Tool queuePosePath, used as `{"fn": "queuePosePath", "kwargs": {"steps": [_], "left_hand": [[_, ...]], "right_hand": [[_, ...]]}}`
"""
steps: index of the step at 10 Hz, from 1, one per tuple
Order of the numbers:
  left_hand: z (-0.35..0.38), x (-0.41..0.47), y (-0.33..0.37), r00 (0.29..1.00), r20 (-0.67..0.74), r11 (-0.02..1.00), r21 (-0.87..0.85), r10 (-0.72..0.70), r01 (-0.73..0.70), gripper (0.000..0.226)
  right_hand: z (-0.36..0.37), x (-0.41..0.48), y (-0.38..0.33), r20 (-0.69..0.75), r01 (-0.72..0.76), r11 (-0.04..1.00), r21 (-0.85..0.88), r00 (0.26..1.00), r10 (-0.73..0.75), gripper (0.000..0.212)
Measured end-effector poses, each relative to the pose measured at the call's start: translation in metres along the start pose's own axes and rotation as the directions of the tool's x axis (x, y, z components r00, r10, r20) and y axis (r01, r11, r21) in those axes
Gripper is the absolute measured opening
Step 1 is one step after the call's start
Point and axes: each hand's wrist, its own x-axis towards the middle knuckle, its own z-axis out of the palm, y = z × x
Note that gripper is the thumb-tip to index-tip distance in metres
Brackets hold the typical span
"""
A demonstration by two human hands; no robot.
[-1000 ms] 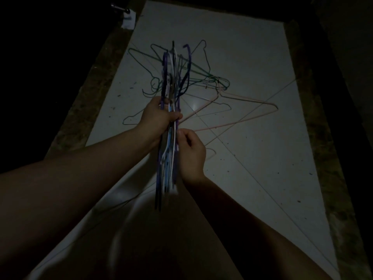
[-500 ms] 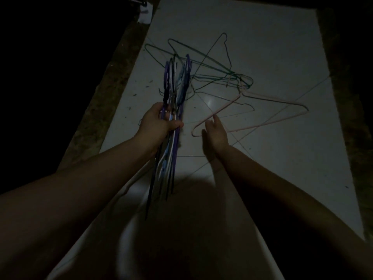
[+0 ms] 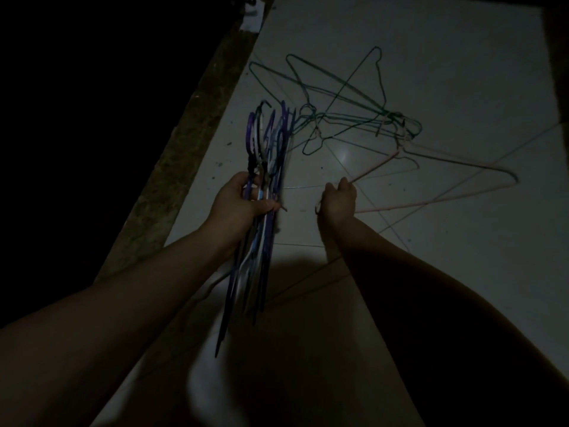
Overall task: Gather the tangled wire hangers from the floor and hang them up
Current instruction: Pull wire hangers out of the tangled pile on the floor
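Step in hand: The pink hanger (image 3: 375, 166) is being taken up from the floor (image 3: 431, 41), apparently so that it can be added to the bundle of hangers (image 3: 267, 235).
Left hand: The left hand (image 3: 243, 201) is clenched round the bundle just below the hooks, at the centre left of the frame. The hooks point up-frame and the long wires hang toward the bottom.
Right hand: The right hand (image 3: 338, 201) is closed on the near corner of the pink hanger, just right of centre. The rest of that hanger is stretched away to the right over the tiles.
Loose hangers: A knot of green hangers (image 3: 389, 116) is spread on the floor across the upper middle of the frame. The hook end of the pink hanger is seen right at that knot; whether it is caught there cannot be told.
How it is best done: The pink hanger should be lifted slowly and drawn toward the lower right, away from the knot, so that a snag is felt early. If green wires are dragged along, the hook should be turned and slid free, not pulled harder. The bundle should be held clear of the tangle, since its open hooks are near the closest green loop.
Progress: Several hangers are gathered; the pink and green ones are not yet in the bundle, and nothing is hung up.
Surroundings: A dark speckled strip (image 3: 184, 143) is seen along the floor's left edge, and a white scrap (image 3: 252, 20) at the upper left.
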Motion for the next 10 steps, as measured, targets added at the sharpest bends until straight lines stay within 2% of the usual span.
{"fn": "queuePosePath", "kwargs": {"steps": [1,2,3,4,5,6,9,10], "left_hand": [[0.004,-0.001,0.001,1.000,0.008,1.000,-0.014,-0.003,0.003,0.030],[0.008,-0.001,0.002,0.999,0.035,1.000,-0.004,0.007,-0.007,0.030],[0.012,0.000,0.007,0.998,0.057,1.000,-0.011,0.026,-0.025,0.029],[0.019,0.000,0.014,0.995,0.084,0.999,0.001,0.051,-0.051,0.030],[0.026,0.000,0.021,0.992,0.102,0.997,0.016,0.074,-0.076,0.028],[0.032,-0.002,0.032,0.991,0.110,0.996,0.010,0.083,-0.085,0.025],[0.033,-0.001,0.048,0.989,0.116,0.996,-0.025,0.090,-0.088,0.027],[0.031,-0.001,0.053,0.991,0.099,0.994,-0.071,0.093,-0.086,0.024]], "right_hand": [[0.000,0.005,0.017,-0.057,0.028,0.997,0.068,0.998,-0.024,0.059],[0.001,0.029,0.048,-0.151,0.048,0.993,0.104,0.988,-0.032,0.074],[-0.017,-0.010,0.023,-0.214,0.033,0.974,0.223,0.977,0.016,0.055],[-0.037,-0.062,-0.016,-0.303,0.093,0.958,0.272,0.953,-0.006,0.043],[-0.041,-0.087,-0.017,-0.307,0.126,0.946,0.300,0.951,-0.030,0.056],[-0.043,-0.108,-0.024,-0.222,0.076,0.919,0.386,0.975,0.012,0.070],[-0.056,-0.168,-0.061,0.000,0.134,0.917,0.376,0.990,-0.144,0.062],[-0.052,-0.186,-0.060,0.089,0.195,0.936,0.292,0.969,-0.229,0.058]]}}
